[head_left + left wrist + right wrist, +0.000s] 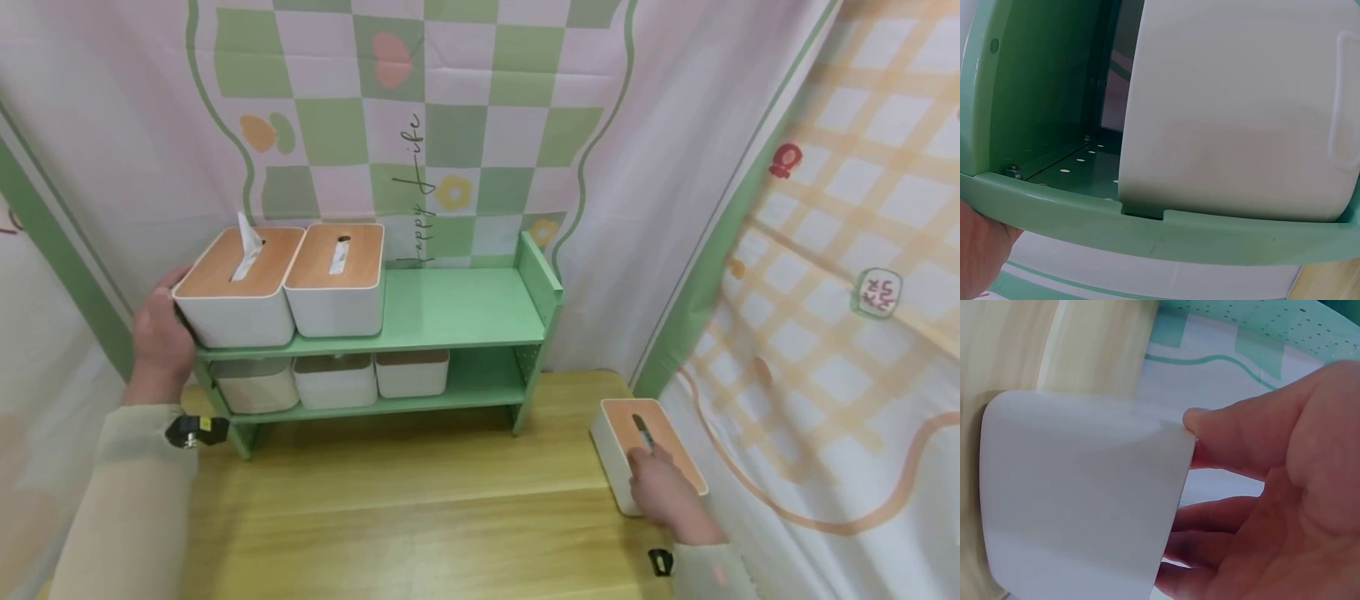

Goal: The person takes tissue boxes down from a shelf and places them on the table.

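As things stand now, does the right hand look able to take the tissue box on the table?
Probably yes: the right hand is at the tissue box, thumb touching its edge, and nothing visible blocks it.

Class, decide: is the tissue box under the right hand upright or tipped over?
Upright: the tissue box has its brown lid facing up, above its white sides.

Up top on the shelf (457,304) we've got room right of the two tissue boxes (335,312), until the raised end panel (538,283) walls it off. Lower level: three bins (335,387) hog the left, but we could reach in on the right. There's a lane of tabletop (567,417) between shelf and third tissue box (619,467); the curtain (795,358) crowds that box's right side.
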Action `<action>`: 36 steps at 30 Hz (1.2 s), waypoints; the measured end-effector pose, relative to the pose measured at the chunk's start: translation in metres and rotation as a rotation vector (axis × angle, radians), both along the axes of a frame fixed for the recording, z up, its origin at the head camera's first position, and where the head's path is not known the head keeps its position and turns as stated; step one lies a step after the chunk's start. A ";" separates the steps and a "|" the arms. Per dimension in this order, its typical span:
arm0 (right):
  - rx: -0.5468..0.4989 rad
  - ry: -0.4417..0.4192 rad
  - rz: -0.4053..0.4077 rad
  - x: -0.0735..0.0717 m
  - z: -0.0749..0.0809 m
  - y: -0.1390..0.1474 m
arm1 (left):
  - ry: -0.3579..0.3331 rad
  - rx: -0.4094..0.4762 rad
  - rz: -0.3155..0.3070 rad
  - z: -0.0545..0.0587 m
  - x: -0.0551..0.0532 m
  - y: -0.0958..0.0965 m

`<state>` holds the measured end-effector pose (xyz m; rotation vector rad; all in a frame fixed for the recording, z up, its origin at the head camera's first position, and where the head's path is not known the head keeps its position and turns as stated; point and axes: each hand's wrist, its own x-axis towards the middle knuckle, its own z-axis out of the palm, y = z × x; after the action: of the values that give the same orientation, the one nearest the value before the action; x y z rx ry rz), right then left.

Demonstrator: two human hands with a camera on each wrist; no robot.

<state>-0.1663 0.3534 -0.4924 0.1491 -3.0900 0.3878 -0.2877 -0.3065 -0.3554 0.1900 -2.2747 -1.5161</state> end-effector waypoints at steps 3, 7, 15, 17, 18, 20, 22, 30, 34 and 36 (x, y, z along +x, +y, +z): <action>-0.006 0.014 0.000 0.001 -0.001 0.003 | 0.008 -0.003 -0.001 0.000 -0.001 -0.001; -0.004 0.033 0.007 0.001 -0.002 0.008 | 0.018 -0.001 -0.002 -0.001 -0.001 -0.001; -0.005 0.074 0.016 -0.001 -0.005 0.016 | 0.021 0.004 0.001 -0.002 -0.001 -0.001; -0.008 0.069 0.010 -0.001 -0.004 0.017 | 0.023 -0.001 0.003 -0.002 -0.002 -0.002; -0.012 0.062 0.005 -0.001 -0.004 0.018 | 0.025 -0.002 0.003 -0.002 -0.002 -0.002; -0.019 0.050 -0.008 0.000 -0.003 0.019 | 0.026 -0.002 0.002 -0.003 -0.002 -0.002; -0.025 0.038 -0.016 0.000 -0.001 0.020 | 0.029 -0.001 0.000 -0.003 -0.002 -0.002; -0.049 0.036 -0.014 0.000 0.001 0.023 | 0.037 0.000 -0.006 -0.003 -0.003 -0.003; -0.057 0.043 -0.003 -0.001 0.000 0.025 | 0.024 -0.001 -0.014 -0.003 -0.003 -0.003; -0.061 0.045 0.003 -0.002 0.000 0.026 | 0.019 0.000 -0.014 -0.003 -0.003 -0.003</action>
<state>-0.1682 0.3793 -0.4926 0.1581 -3.0301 0.4713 -0.2903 -0.3098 -0.3584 0.1587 -2.2659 -1.5182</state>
